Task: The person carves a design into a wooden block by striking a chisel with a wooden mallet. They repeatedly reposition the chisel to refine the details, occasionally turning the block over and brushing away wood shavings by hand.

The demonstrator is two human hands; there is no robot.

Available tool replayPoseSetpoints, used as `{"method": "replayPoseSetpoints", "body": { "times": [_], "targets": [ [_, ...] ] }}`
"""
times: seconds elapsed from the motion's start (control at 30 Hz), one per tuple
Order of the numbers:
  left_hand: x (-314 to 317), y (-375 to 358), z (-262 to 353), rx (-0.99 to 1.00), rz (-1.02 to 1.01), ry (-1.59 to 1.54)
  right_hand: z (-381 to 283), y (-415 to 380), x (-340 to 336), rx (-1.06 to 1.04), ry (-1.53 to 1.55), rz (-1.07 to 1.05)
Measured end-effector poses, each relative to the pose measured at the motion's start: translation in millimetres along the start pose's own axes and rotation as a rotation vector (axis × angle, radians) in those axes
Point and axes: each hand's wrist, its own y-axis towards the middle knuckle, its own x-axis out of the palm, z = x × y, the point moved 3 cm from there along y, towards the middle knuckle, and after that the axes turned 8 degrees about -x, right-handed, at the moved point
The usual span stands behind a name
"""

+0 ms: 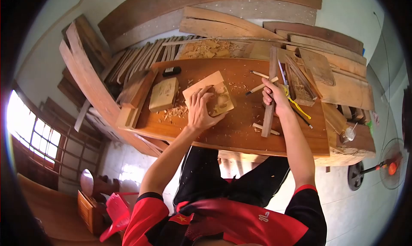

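Left hand [201, 106] pressed flat, fingers spread wide, on a pale square wooden carving panel [210, 98] lying near the middle of the reddish-brown wooden workbench top [240, 132]. Panel turned diagonally, one corner aimed far and right, its longer edge running from near right to far left; carved relief visible on the right half beside the fingers. Right hand [274, 98] closed around a thin pale wooden-handled carving tool [261, 87], held just right of the panel, well apart from it. Tool's long axis lying roughly across the bench, dark tip pointing left and slightly near toward the panel, handle end pointing far right past the knuckles. Beneath that hand, a long narrow wooden slat [270, 91] laid near to far. To the left of the panel, a pale rectangular wood block [164, 93], with loose wood shavings [174, 113] scattered between block and panel. Farther left and far, a small black rectangular sharpening stone [171, 71]. More chisels and a yellow cord [296, 103] to the right.
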Motion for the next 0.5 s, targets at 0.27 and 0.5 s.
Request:
{"method": "replayPoseSetpoints", "body": {
  "times": [0.27, 0.5],
  "targets": [
    [46, 25, -11, -0.310, 0.220, -0.320, 12, 2, -26, 0.048, -0.008, 0.219],
    [23, 31, -6, -0.282, 0.143, -0.087, 4, -8, -14, 0.016, 0.000, 0.190]
  ]
}}
